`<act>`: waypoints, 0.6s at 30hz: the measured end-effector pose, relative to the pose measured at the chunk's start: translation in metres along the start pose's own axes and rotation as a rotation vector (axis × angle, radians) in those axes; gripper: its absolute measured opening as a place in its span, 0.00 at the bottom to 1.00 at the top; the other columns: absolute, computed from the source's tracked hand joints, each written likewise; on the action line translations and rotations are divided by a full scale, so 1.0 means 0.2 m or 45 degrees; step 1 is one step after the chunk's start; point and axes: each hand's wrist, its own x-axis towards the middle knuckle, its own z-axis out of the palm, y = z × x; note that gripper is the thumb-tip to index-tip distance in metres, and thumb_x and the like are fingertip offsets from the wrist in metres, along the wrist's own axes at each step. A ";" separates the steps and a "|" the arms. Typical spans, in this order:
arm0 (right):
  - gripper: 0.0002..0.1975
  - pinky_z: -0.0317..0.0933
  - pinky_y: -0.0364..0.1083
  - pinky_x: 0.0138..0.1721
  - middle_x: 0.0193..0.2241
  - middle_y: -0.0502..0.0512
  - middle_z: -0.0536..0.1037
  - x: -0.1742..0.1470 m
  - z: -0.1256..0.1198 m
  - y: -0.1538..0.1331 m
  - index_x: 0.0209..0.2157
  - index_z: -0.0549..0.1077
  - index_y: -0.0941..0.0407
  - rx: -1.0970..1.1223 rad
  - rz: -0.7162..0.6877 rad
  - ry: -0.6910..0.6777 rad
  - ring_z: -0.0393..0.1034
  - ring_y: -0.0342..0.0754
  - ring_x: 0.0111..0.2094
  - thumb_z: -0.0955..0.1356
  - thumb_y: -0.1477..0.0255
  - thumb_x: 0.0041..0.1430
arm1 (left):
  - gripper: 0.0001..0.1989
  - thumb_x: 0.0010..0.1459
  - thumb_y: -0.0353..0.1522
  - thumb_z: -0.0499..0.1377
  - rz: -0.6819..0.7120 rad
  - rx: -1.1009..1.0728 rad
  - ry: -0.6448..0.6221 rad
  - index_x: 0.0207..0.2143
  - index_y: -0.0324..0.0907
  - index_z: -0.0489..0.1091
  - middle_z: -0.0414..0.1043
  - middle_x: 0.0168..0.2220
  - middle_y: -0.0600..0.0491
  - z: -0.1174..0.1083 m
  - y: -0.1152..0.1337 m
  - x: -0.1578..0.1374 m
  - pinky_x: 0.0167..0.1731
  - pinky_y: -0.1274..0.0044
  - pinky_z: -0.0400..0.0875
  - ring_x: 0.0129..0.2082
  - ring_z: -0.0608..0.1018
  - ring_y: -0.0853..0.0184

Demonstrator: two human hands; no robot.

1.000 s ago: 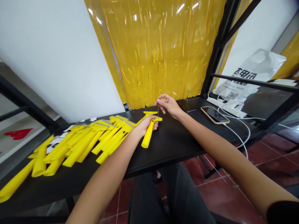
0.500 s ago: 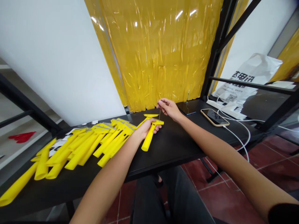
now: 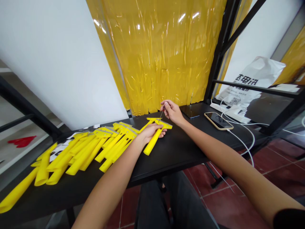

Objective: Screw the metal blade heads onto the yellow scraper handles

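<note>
My left hand [image 3: 152,132] is closed around a yellow scraper [image 3: 152,142], its tubular handle pointing toward me and its wide head angled up to the right. Above that head, my right hand [image 3: 172,112] pinches a thin screwdriver [image 3: 161,115] with a reddish handle mostly hidden in the fingers. The shaft slants down to the scraper's head, and its tip seems to meet the head near a screw. Just behind the left hand lies another yellow scraper [image 3: 151,119], partly covered.
Several yellow scrapers [image 3: 89,149] lie piled on the black table [image 3: 176,152] to the left, over some white paper. A dark phone [image 3: 190,111] and a charging phone [image 3: 218,121] with white cables lie to the right. A white plastic bag [image 3: 250,82] stands behind a black frame bar.
The scraper in my left hand has turned, so its head now reaches further right. The screwdriver has gone from nearly upright to slanting, its tip moving left.
</note>
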 end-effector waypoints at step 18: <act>0.20 0.54 0.40 0.18 0.32 0.50 0.74 -0.02 0.01 -0.04 0.44 0.71 0.52 -0.026 0.034 -0.121 0.60 0.38 0.21 0.66 0.50 0.64 | 0.10 0.63 0.25 0.59 0.052 0.010 0.039 0.47 0.35 0.67 0.79 0.35 0.41 0.02 0.02 -0.03 0.21 0.79 0.71 0.23 0.78 0.68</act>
